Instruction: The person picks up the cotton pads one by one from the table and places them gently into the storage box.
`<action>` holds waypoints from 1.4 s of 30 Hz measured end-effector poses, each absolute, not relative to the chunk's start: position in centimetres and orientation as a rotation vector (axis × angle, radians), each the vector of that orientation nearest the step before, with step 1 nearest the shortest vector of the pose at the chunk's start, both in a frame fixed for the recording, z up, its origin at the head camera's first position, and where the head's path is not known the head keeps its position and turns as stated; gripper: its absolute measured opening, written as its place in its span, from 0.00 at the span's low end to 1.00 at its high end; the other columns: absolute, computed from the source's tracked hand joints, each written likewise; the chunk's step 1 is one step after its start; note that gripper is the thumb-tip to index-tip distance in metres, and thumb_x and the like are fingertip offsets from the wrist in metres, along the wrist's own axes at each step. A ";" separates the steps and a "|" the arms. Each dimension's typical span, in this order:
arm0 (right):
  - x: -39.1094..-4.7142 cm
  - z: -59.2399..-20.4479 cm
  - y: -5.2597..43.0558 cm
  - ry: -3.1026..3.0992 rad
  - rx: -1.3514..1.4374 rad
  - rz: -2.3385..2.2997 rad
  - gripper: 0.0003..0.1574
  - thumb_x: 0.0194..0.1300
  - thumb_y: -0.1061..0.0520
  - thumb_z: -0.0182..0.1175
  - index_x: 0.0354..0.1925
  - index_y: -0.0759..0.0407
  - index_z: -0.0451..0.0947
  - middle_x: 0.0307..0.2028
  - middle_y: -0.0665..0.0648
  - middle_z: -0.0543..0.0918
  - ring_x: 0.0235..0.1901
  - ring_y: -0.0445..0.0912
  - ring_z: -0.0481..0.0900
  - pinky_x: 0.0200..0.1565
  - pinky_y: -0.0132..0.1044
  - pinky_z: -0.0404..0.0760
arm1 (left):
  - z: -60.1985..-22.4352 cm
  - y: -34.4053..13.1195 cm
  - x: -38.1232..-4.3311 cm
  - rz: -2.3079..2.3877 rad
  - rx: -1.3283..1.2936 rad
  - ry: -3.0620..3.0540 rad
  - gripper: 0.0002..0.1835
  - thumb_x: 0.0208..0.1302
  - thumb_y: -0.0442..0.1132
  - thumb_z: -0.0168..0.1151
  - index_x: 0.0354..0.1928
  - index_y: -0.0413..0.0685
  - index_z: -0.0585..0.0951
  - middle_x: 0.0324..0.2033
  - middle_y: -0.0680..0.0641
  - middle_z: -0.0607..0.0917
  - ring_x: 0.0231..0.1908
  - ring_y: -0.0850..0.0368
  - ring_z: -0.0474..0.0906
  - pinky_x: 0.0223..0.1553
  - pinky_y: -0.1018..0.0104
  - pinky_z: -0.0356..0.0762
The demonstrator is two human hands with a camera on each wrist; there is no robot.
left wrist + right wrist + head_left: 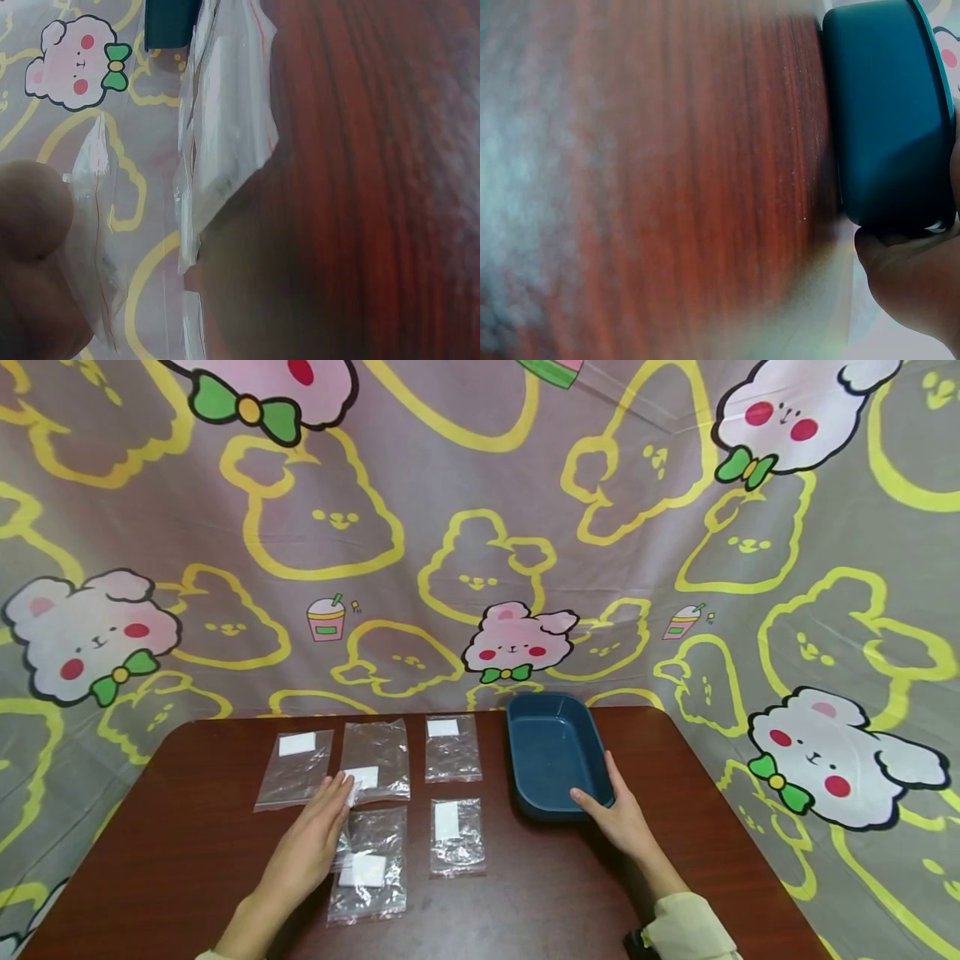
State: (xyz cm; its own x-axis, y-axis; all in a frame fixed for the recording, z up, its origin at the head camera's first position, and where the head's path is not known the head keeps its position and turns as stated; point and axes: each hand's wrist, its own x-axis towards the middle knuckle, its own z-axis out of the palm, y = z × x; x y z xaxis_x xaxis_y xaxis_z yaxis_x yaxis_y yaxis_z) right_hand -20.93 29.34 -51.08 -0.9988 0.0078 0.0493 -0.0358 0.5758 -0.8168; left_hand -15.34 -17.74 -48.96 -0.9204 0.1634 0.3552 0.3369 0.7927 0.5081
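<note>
My left hand [303,847] is above the left part of the table, holding a clear zip bag [97,240] with a white label. In the head view most of that bag is hidden by the hand. My right hand [626,822] grips the near right corner of a dark blue plastic bin [558,752], thumb over the rim. Nothing shows inside the bin. Other labelled clear bags lie between the hands: a near-left bag [367,893], a small bag [459,852], a back-middle bag [453,760], a wide bag [378,743] and a far-left bag [307,785].
The brown wooden table [525,902] ends at a patterned curtain [480,485] behind and on both sides. A dark band [637,943] shows at the right wrist, by the pale sleeve [690,927].
</note>
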 end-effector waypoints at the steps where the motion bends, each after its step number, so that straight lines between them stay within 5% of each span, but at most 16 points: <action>1: -20.9 -51.1 29.3 -2.748 0.024 1.423 0.65 0.65 0.38 0.67 0.81 0.49 0.35 0.79 0.62 0.44 0.76 0.62 0.45 0.71 0.67 0.50 | -48.9 -17.6 -15.4 -0.844 -0.384 -2.692 0.25 0.74 0.32 0.56 0.71 0.36 0.69 0.70 0.34 0.66 0.71 0.34 0.59 0.68 0.37 0.59; 42: -21.1 -51.2 29.3 -2.728 0.025 1.425 0.64 0.66 0.39 0.67 0.81 0.49 0.37 0.79 0.60 0.45 0.77 0.61 0.45 0.72 0.65 0.49 | -47.7 -12.9 -17.6 -0.777 -0.511 -2.723 0.26 0.77 0.39 0.54 0.73 0.40 0.67 0.72 0.40 0.65 0.72 0.40 0.59 0.70 0.42 0.58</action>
State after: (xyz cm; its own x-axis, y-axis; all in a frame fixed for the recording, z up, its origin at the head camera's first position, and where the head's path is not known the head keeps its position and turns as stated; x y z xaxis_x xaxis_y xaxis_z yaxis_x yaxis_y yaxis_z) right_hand -21.10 29.28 -51.18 -0.9979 0.0149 0.0635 -0.0436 0.5716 -0.8194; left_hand -17.58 -12.94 -47.75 -0.9033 0.2601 0.3411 0.4009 0.7947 0.4557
